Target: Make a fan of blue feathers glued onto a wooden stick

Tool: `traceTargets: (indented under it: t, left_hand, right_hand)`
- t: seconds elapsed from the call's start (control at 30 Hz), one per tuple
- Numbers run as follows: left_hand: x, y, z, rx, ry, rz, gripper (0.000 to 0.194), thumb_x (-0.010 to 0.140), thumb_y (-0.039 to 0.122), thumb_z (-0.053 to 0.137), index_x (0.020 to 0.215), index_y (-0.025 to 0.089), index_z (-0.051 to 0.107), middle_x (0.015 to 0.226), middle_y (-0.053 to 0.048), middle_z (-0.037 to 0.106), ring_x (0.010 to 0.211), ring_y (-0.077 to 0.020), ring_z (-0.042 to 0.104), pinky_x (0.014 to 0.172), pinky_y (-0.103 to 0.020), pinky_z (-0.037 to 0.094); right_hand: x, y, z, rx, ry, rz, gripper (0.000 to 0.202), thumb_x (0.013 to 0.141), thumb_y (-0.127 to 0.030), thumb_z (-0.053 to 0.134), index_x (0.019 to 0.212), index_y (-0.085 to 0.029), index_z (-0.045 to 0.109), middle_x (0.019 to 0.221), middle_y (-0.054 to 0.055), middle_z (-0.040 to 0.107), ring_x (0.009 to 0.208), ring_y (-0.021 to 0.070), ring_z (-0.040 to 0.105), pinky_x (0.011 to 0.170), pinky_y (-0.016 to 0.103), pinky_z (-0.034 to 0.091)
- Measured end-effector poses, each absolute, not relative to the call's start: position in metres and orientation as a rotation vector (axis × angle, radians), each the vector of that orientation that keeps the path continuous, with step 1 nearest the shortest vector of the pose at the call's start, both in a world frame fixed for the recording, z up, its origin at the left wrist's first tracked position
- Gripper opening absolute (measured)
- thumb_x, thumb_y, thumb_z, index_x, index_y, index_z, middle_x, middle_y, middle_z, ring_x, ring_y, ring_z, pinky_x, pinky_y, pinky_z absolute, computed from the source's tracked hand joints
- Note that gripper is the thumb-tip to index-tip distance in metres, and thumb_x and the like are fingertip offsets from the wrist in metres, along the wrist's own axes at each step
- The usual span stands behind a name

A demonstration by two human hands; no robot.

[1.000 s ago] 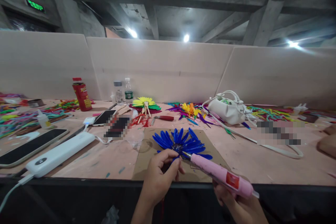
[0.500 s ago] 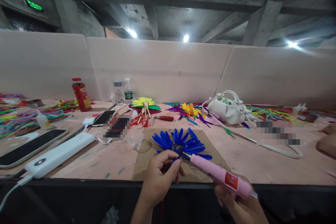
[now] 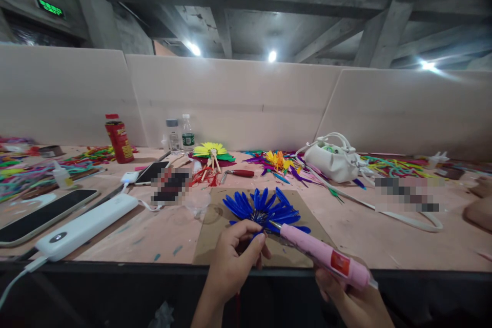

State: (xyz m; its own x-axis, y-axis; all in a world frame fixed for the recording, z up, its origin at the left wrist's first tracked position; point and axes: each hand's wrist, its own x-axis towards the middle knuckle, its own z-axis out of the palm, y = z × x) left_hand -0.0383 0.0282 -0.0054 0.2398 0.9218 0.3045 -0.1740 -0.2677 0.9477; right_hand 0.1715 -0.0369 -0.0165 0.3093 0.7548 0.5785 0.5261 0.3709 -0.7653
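Note:
A flower of blue feathers (image 3: 246, 206) lies fanned out on a brown cardboard sheet (image 3: 215, 246). At its near edge my left hand (image 3: 238, 256) is closed in a pinch, with a bit of blue feather (image 3: 257, 234) showing at the fingertips. Whether that feather is fixed to the flower is hidden by the fingers. My right hand (image 3: 346, 297) is wrapped round a pink hot glue gun (image 3: 319, 251) from below. The gun's metal nozzle points left, close to the flower's centre; I cannot tell if it touches.
A power bank (image 3: 88, 225) and a phone (image 3: 49, 215) lie at left. Behind the cardboard are a red-handled tool (image 3: 240, 173), a yellow flower (image 3: 211, 149) and orange feathers (image 3: 279, 160). A white handbag (image 3: 332, 161) trails its strap at right, where another person's hand (image 3: 478, 212) rests.
The glue gun's nozzle has shifted slightly right, away from the flower's centre. My left hand and the flower have stayed in place.

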Motion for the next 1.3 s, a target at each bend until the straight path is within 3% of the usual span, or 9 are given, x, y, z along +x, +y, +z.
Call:
traceTargets:
  t: [0.33, 0.77, 1.3]
  left_hand:
    - [-0.038, 0.0304, -0.0055, 1.426, 0.749, 1.276, 0.02, 0.091, 0.037, 0.07, 0.089, 0.017, 0.067, 0.061, 0.0, 0.072, 0.045, -0.0079, 0.056, 0.047, -0.016, 0.043]
    - [-0.0385, 0.0302, -0.0057, 1.434, 0.75, 1.27, 0.02, 0.091, 0.036, 0.07, 0.09, 0.016, 0.067, 0.062, -0.001, 0.072, 0.045, -0.0081, 0.056, 0.046, -0.017, 0.043]
    - [-0.0393, 0.0299, -0.0033, 1.458, 0.772, 1.262, 0.02, 0.09, 0.037, 0.069, 0.09, 0.017, 0.066, 0.061, -0.001, 0.072, 0.047, -0.0094, 0.057, 0.048, -0.018, 0.045]
  right_hand:
    - [0.1752, -0.0363, -0.0163, -1.304, -1.411, 0.248, 0.053, 0.084, -0.069, 0.065, 0.057, -0.024, 0.06, 0.047, -0.001, 0.053, 0.044, 0.0166, 0.053, 0.044, 0.024, 0.046]
    - [0.1748, -0.0368, -0.0134, -1.308, -1.417, 0.273, 0.056, 0.086, -0.062, 0.065, 0.048, -0.024, 0.051, 0.049, 0.0, 0.053, 0.048, 0.0165, 0.053, 0.06, 0.026, 0.054]
    - [0.1776, -0.0351, -0.0167, -1.282, -1.404, 0.234, 0.06, 0.085, -0.066, 0.067, 0.046, -0.024, 0.05, 0.045, 0.0, 0.052, 0.046, 0.0164, 0.053, 0.051, 0.024, 0.052]
